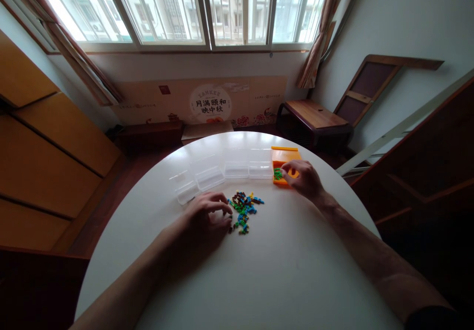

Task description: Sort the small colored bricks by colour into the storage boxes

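A loose pile of small plastic building bricks in blue, green, brown and yellow lies mid-table. My left hand rests at the pile's left edge, fingers curled and thumb close to the fingertips; anything pinched there is too small to name. Farther right, an orange box has its lid tipped back and holds green bricks. My right hand reaches over the box's right side. Its thumb and forefinger are pressed together beside the green bricks, and what they hold, if anything, is hidden.
Several clear plastic boxes with raised lids, including a near-left clear box, curve along behind the pile up to the orange box. All stand on a round white table. Beyond its far right edge is a wooden chair.
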Motion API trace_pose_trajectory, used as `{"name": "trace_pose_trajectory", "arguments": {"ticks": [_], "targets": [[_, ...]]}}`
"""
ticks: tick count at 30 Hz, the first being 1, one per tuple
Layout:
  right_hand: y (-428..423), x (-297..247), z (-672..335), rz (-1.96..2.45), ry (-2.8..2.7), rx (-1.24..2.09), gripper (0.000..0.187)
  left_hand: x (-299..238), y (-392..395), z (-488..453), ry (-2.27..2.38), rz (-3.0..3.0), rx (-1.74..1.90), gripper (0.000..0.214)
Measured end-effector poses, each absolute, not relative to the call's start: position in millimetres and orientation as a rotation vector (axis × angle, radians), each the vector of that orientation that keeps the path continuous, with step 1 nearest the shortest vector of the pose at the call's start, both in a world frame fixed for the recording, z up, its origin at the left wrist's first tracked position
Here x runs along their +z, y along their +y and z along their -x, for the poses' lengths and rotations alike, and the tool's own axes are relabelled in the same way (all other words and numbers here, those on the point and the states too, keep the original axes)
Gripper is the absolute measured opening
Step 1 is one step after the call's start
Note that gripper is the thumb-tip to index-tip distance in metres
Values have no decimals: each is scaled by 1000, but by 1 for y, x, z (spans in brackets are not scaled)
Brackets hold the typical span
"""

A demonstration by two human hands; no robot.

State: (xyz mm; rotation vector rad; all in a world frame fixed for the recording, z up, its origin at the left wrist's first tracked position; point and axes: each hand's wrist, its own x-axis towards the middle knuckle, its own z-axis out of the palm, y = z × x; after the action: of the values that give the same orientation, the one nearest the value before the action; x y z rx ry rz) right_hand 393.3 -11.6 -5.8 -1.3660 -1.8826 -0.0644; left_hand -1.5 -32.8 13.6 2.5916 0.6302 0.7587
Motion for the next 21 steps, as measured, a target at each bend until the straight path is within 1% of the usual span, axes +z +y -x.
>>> {"name": "trace_pose_trajectory", "arguments": {"ticks": [2,6,13,17,21], "targets": [[-8,-8,-399,1421,-1869,-78,13,13,-34,1,648,-2619,742,6],[-6,-12,-401,1483,-1877,-63,14,10,-32,-1,664,-2641,763,12],[-8,-12,-395,1478,-1851,-52,16,10,-30,-3,687,-2600,891,16],[-13,-8,-384,1377,-1848,-29,17,9,-34,-8,769,-2448,999,14],[-27,-1,-359,1152,-1947,24,10,6,-40,-16,840,-2275,1075,14]]}}
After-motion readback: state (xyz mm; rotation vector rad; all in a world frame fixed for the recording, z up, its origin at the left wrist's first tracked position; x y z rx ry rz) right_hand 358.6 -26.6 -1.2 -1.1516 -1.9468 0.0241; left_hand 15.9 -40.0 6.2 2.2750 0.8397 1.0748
